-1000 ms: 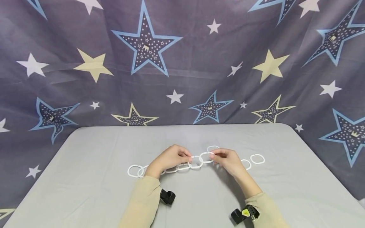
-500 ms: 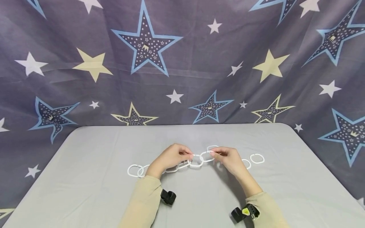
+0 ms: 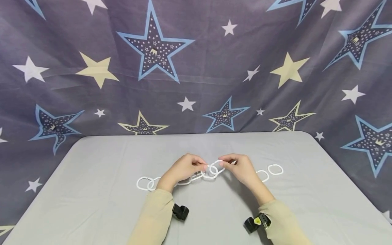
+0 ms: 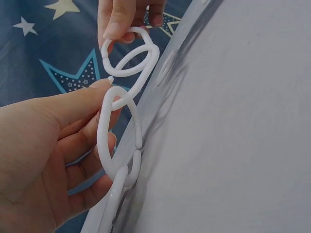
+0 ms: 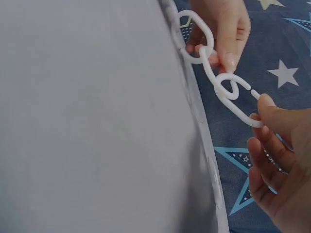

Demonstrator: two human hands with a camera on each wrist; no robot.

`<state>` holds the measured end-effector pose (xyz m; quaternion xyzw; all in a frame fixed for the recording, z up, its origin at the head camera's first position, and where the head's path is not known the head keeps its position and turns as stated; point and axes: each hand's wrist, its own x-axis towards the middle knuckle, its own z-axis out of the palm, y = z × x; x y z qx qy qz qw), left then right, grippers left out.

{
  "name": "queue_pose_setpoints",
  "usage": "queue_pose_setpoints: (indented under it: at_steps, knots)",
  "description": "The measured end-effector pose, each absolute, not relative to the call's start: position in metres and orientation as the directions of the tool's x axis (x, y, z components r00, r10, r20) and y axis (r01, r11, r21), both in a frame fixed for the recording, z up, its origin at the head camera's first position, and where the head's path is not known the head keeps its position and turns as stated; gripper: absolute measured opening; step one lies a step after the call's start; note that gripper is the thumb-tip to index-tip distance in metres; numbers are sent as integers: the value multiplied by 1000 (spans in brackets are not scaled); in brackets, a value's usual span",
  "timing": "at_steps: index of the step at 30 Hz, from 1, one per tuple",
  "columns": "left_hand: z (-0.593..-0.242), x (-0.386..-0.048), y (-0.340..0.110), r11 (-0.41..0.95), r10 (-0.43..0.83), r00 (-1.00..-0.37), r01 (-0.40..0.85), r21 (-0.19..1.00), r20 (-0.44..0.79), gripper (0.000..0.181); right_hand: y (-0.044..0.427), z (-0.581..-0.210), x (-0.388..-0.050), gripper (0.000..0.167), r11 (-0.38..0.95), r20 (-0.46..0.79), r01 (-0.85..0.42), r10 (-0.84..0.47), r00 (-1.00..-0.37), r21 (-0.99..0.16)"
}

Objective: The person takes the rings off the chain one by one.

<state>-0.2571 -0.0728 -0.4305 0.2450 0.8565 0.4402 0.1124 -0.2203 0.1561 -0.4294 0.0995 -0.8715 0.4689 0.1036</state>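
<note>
A chain of white plastic links [image 3: 137, 183] runs along the table, passes under the left forearm and rises to the hands. Thumb and fingers of the left hand [image 3: 185, 167] pinch one of its links [image 4: 146, 80]. The right hand [image 3: 240, 168] pinches the end link [image 5: 237, 111], which is tilted and hooked through the left hand's link. In the right wrist view a small gap shows in the end link's side, close to the right thumb. Another link [image 4: 101, 141] hangs below the left fingers. Part of the chain is hidden by the left wrist.
Two separate white links, one nearer the right wrist [image 3: 268, 177] and one farther right [image 3: 275, 174], lie on the grey-covered table [image 3: 101, 211]. Part of another white link shows behind the right hand. A star-patterned curtain [image 3: 208, 61] hangs behind the table's far edge.
The right hand has moved slightly left and up, bringing its link closer to the left hand and tilting it. Their two links overlap more. The left hand has barely moved.
</note>
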Motion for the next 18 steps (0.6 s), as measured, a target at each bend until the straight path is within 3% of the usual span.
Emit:
queue_pose_setpoints:
  at_steps: [18]
  knots:
    - [-429,-258,-75,484,499,-866,315,816,38,14,141,-430,-232,8,518,326,-354,-147,-934,-779]
